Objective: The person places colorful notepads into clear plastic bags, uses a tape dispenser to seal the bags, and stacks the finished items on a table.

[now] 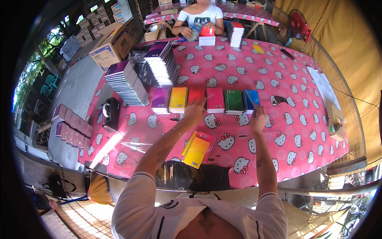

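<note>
Six short stacks of spiral notebooks stand in a row across the pink table: purple (160, 98), yellow (178, 98), red (196, 93), pink (215, 98), green (234, 100) and blue (250, 96). My left hand (194, 111) reaches over the near side of the red stack, its fingers closed on the top red notebook. At the row's right end, the curled fingers of my right hand (258, 118) grip the near right corner of the blue notebook. Closer to me, a yellow notebook (195, 151) lies slanted over a pink notebook (209, 137).
Tall notebook piles (126, 85) stand at the left, beside a black case (111, 114) and a cardboard box (111, 47). Across the table a person (200, 18) handles a red notebook. A cardboard box (335, 121) sits at the right edge; a red fan (298, 24) stands behind.
</note>
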